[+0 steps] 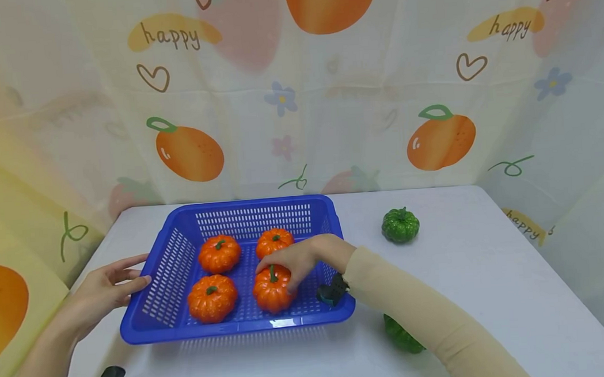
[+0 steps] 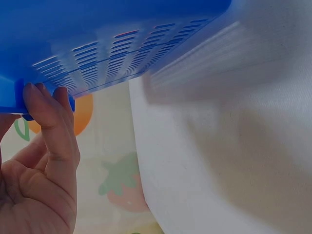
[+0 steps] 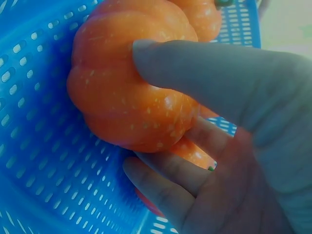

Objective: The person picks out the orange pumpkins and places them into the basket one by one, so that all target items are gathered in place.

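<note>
My left hand pinches the left rim of a blue plastic basket, thumb above and fingers beneath. In the left wrist view the fingertips curl against the slotted basket wall. My right hand reaches inside and grips the front right orange pumpkin with a green stem. The right wrist view shows the thumb across this pumpkin and the fingers around its other side. Around it in the basket sit other small orange pumpkins: one at front left, one at back left and one at back right.
A green pumpkin stands on the white table to the right of the basket. Another green one lies nearer, partly hidden by the right sleeve. A printed curtain hangs behind the table.
</note>
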`<action>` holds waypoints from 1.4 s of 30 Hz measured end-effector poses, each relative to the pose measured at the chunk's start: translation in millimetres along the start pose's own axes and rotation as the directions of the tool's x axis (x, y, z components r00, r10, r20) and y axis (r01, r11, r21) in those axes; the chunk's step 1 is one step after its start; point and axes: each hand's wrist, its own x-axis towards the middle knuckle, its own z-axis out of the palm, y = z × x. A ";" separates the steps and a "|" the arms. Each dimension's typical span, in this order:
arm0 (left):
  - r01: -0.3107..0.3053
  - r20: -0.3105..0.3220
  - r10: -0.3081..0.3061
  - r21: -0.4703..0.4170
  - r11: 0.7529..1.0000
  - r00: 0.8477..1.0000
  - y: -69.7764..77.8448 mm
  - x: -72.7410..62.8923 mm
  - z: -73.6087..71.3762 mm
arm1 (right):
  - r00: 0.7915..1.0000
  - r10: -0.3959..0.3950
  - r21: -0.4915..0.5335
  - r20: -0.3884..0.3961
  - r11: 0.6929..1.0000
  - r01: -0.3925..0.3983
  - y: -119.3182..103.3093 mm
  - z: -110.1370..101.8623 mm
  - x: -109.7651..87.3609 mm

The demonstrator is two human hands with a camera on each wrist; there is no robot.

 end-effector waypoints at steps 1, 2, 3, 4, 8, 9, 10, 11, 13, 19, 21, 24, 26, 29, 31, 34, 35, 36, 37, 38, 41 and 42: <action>0.001 0.002 -0.001 0.001 1.000 1.000 0.1 0.1 0.1 | 1.000 -0.001 -0.002 -0.002 1.000 0.001 0.3 0.1 -0.2; 0.002 0.002 -0.002 0.002 1.000 1.000 0.2 0.1 0.1 | 1.000 0.001 -0.001 -0.003 1.000 -0.001 0.5 0.1 -0.5; 0.003 0.004 -0.003 0.004 1.000 1.000 0.3 0.2 0.2 | 1.000 0.002 0.000 -0.004 1.000 -0.002 0.6 0.1 -0.7; 0.003 0.004 -0.003 0.004 1.000 1.000 0.3 0.4 0.1 | 1.000 0.002 0.000 -0.005 1.000 -0.002 0.7 0.1 -0.8; 0.001 0.002 -0.001 0.002 1.000 1.000 0.2 0.5 0.0 | 1.000 0.012 0.005 -0.016 1.000 -0.012 0.2 -0.8 -1.7; 0.002 0.001 -0.002 0.002 1.000 1.000 0.2 0.5 -0.1 | 1.000 0.014 0.004 -0.020 1.000 -0.014 -0.1 -1.0 -2.0; 0.003 0.000 -0.003 0.004 1.000 1.000 0.2 0.4 -0.3 | 1.000 0.016 0.005 -0.024 1.000 -0.016 -0.3 -1.2 -2.2; 0.003 -0.001 -0.003 0.006 1.000 1.000 0.3 0.2 -0.5 | 0.999 0.019 0.005 -0.027 1.000 -0.019 -0.6 -1.3 -2.5; 0.002 -0.001 -0.002 0.009 1.000 1.000 0.4 -0.3 -0.7 | 0.999 0.022 0.003 -0.035 1.000 -0.022 -1.1 -1.4 -3.2; 0.007 0.001 -0.007 0.020 1.000 1.000 0.7 -1.4 -1.1 | 0.999 0.006 -0.014 -0.040 1.000 -0.007 -2.0 -2.3 -5.1; 0.010 0.001 -0.010 0.024 1.000 1.000 1.0 -1.3 -0.9 | 0.999 0.006 -0.017 -0.040 1.000 -0.007 -2.4 -3.2 -5.8; 0.014 0.001 -0.014 0.029 0.999 1.000 1.6 -0.9 -0.4 | 0.999 0.000 -0.025 -0.041 1.000 -0.001 -3.0 -5.2 -7.5; 0.011 0.002 -0.011 0.032 0.999 1.000 2.1 -0.9 0.0 | 0.999 -0.010 -0.032 -0.040 0.999 0.009 -3.1 -6.9 -9.2; 0.005 0.000 -0.005 0.038 0.999 1.000 2.6 -0.7 -0.1 | 0.999 -0.033 -0.041 -0.035 0.999 0.032 -3.2 -9.5 -12.4; -0.002 -0.001 0.002 0.040 0.999 1.000 2.9 -0.9 0.0 | 0.999 -0.043 -0.039 -0.032 0.998 0.042 -3.5 -10.9 -15.1; -0.012 -0.004 0.012 0.045 0.999 1.000 3.0 -1.2 0.3 | 0.998 -0.053 -0.037 -0.037 0.998 0.052 -5.3 -13.4 -20.2; -0.016 -0.005 0.016 0.046 0.999 1.000 3.0 -1.4 0.3 | 0.997 -0.059 -0.038 -0.042 0.998 0.057 -6.0 -14.1 -21.8; -0.018 -0.007 0.019 0.049 0.999 1.000 3.1 -1.5 0.4 | 0.997 -0.064 -0.039 -0.047 0.997 0.062 -7.1 -15.1 -23.6; -0.020 -0.009 0.021 0.054 0.998 1.000 3.2 -1.7 0.5 | 0.996 -0.071 -0.042 -0.053 0.997 0.069 -8.2 -16.0 -25.4; -0.023 -0.011 0.024 0.060 0.998 1.000 3.3 -1.9 0.6 | 0.995 -0.078 -0.045 -0.058 0.996 0.076 -9.4 -17.1 -27.1; -0.034 -0.021 0.035 0.074 0.997 0.999 3.5 -2.6 1.0 | 0.990 -0.118 -0.065 -0.081 0.991 0.113 -12.1 -19.8 -31.2; -0.035 -0.026 0.038 0.082 0.996 0.999 3.5 -2.8 1.2 | 0.987 -0.133 -0.072 -0.089 0.989 0.126 -12.9 -20.5 -32.5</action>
